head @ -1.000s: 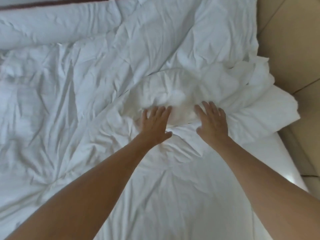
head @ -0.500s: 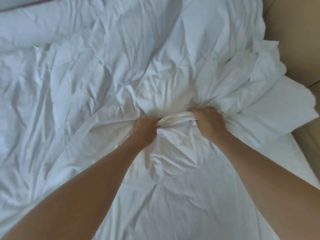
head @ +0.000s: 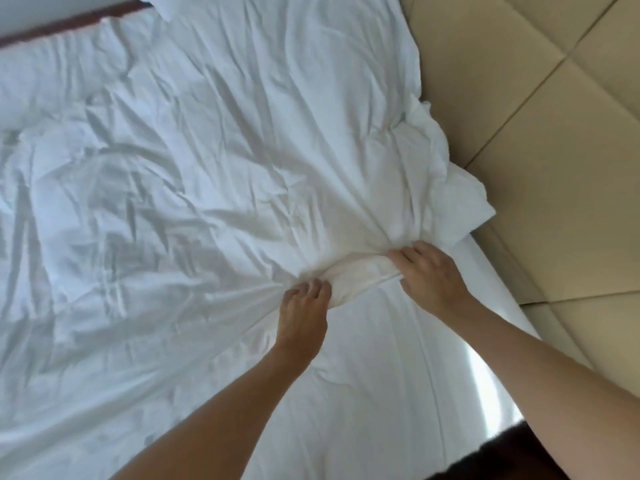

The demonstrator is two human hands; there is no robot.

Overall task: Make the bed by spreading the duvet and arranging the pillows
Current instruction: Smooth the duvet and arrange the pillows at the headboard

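A crumpled white duvet (head: pixel 207 174) covers most of the bed. My left hand (head: pixel 304 306) grips a bunched fold of its edge, fingers curled into the cloth. My right hand (head: pixel 429 271) grips the same edge a little to the right. Between the hands the edge stretches as a thick roll. A heap of duvet (head: pixel 446 188) lies bunched against the headboard. A white pillow corner (head: pixel 156 5) shows at the top edge. Bare white sheet (head: pixel 398 375) lies below my hands.
A beige padded headboard (head: pixel 536 116) with diagonal seams runs along the right side. A dark wooden strip (head: pixel 69 24) shows past the bed's far edge at the top left. Dark floor (head: pixel 519 459) appears at the bottom right by the mattress corner.
My hands went from lying flat on the duvet to gripping its edge. They have pulled it toward the headboard side, and the raised lump has flattened out.
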